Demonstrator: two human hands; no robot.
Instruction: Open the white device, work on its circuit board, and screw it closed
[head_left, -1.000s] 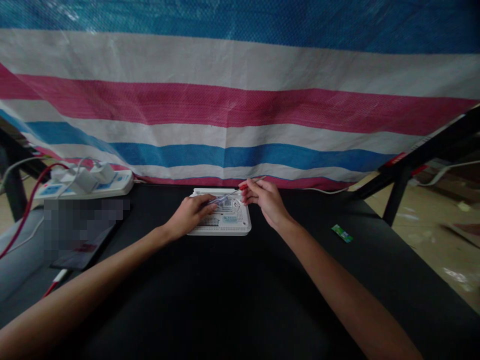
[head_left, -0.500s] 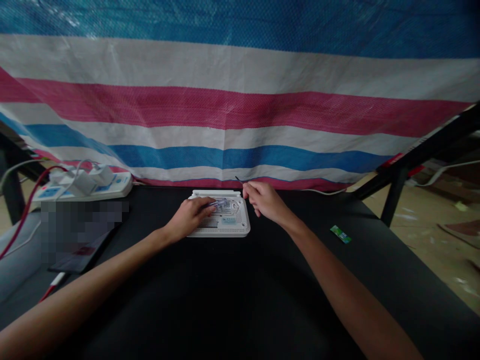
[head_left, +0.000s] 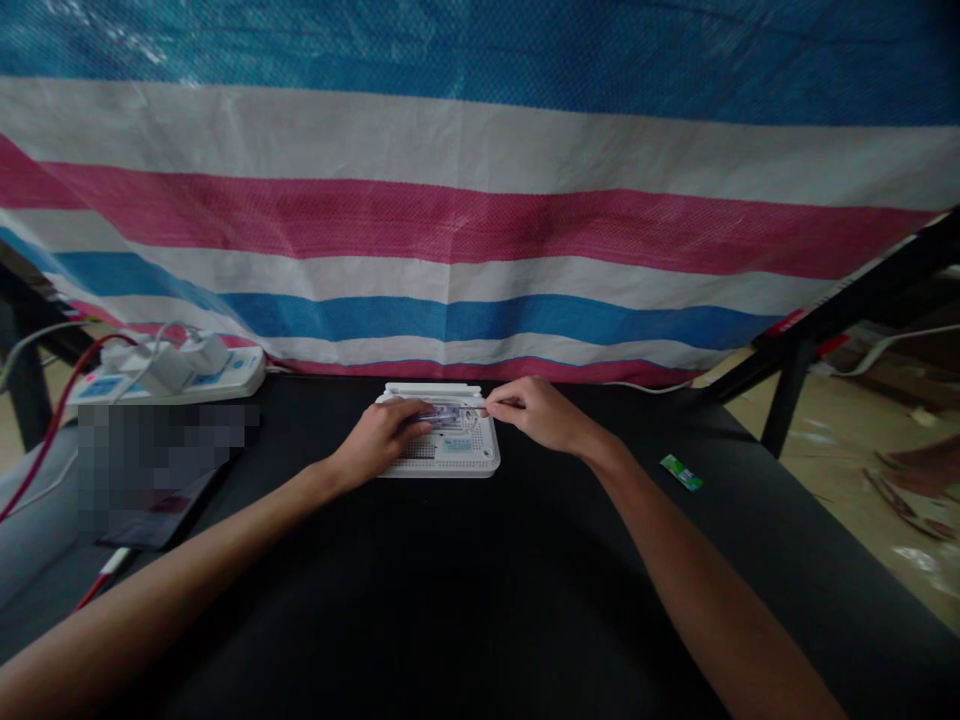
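While the white vented box (head_left: 447,440) sits flat by the far edge of our black table (head_left: 480,600), our left hand (head_left: 382,438) presses down on it, fingers curled over a clear little tool. Our right hand (head_left: 541,412) has swung its thin rod (head_left: 501,405) from upright to level, pinched at the box's top, so we're probing now. Green packet (head_left: 681,472) lies near the right edge.
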